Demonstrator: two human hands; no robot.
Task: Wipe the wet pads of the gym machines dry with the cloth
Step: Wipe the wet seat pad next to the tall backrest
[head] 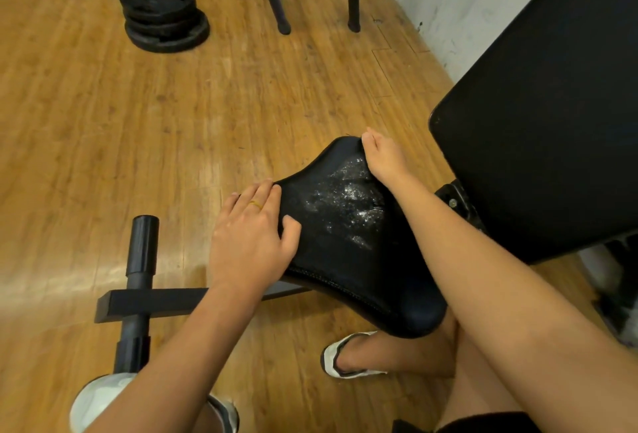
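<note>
My left hand [248, 239] rests on the near-left edge of the black, stitched vinyl seat pad [345, 277] of the bench. Its fingers are spread and nearly straight, the thumb is flat on top and it holds nothing, so it should simply steady that side. The glistening wet patch [348, 198] lies across the pad's far middle, between my hands; I cannot make out a cloth apart from the dark surface, but I judge the wiping needs overlapping strokes from that patch out to the seams. My right hand [383, 156] curls its fingers over the pad's far corner, near the large black back pad [552, 122], and a firm hold there should keep the seat from rocking as I press.
</note>
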